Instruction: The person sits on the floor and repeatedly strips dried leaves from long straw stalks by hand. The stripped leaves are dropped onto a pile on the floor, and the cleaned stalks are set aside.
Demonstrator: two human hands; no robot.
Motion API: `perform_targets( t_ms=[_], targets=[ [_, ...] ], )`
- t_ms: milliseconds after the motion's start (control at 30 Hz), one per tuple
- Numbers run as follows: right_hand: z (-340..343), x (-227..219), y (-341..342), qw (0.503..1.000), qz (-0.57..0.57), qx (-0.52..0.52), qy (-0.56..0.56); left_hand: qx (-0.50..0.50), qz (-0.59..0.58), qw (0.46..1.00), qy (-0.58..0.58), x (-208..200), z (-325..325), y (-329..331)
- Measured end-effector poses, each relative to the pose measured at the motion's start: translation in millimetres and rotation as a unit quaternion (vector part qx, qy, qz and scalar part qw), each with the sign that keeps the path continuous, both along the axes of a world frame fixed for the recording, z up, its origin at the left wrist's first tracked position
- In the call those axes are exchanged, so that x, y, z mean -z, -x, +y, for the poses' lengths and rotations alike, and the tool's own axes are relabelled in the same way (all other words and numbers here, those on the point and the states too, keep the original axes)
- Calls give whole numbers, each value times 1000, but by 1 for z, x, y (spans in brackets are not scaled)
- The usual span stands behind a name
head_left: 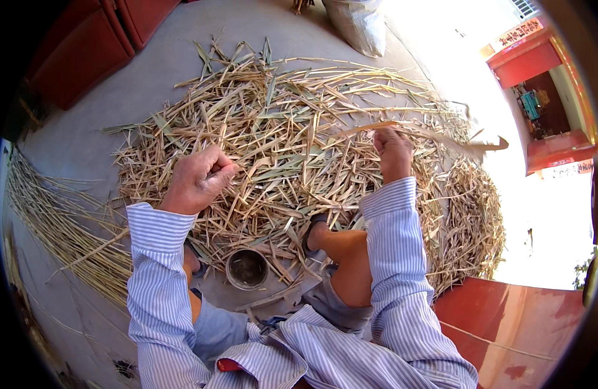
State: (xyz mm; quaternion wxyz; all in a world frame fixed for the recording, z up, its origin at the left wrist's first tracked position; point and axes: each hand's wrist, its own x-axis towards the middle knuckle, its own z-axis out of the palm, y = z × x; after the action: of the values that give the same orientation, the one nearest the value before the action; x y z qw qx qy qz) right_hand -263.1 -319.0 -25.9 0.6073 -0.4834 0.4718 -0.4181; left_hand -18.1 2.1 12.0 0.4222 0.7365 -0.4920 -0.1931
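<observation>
Long dry leaf strip (442,136) is stretching over R part of straw pile (279,149), w/ R hand (395,154) clamping onto it. L hand (203,178) is curling closed over pile's L side, well apart from R; can't tell if it's gripping anything. Round pot (247,270) is standing btwn feet (316,235). Stalk bundle (69,223) is lying on floor (95,117), far L; whitish sack (358,27) is standing beyond pile.

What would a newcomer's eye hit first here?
The wide heap of dry, straw-coloured leaves filling the middle of the floor. Then the right hand above it, pinching a long tan strip that trails rightward. After that, the bundle of thin stalks at far left.
</observation>
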Motion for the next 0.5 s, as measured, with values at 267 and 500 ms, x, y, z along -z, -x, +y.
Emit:
perform_targets(
  t_ms=[267, 500],
  targets=[
    [91, -15, -50, 929, -92, -316, -170, 21, -41, 999, -1, 15, 2, -13],
    [146, 2, -96, 930, -105, -335, -109, 44, -34, 998, 28, 22, 12, -11]
  ],
)
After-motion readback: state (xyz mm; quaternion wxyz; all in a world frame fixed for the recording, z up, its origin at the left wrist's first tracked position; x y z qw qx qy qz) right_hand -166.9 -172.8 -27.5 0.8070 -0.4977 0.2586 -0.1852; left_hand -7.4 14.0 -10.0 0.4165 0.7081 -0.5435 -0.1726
